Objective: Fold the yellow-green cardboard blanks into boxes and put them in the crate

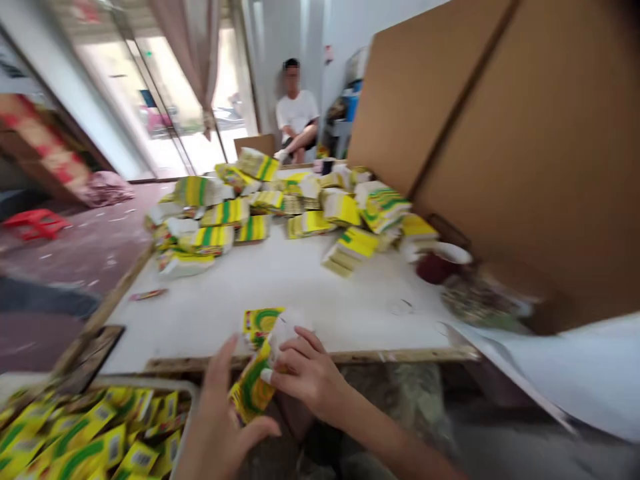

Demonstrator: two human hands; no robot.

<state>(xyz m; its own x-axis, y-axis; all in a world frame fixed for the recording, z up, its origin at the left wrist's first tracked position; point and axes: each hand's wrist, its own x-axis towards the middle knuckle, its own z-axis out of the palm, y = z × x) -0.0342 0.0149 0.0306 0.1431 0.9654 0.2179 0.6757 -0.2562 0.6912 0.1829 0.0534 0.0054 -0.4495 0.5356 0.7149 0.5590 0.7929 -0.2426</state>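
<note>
My right hand (310,377) grips a yellow and green printed packet (254,388) with its thumb on the near face. The packet is tilted over the table's front edge, and a whitish part of it shows behind my fingers. Beside it my left hand (220,407) is spread, thumb and fingers apart, near the packet's lower end; it is blurred. Another yellow packet (260,321) lies on the white table (295,273) just behind. At the lower left a white-rimmed bin (187,387) holds many small yellow packets (83,433).
Stacks of yellow and white packets (225,213) cover the table's far side. A dark red cup (443,263) stands at right by a large cardboard panel (480,133). A dark flat object (95,357) lies at the left corner. A seated person (297,110) is beyond; a red stool (37,223) is left.
</note>
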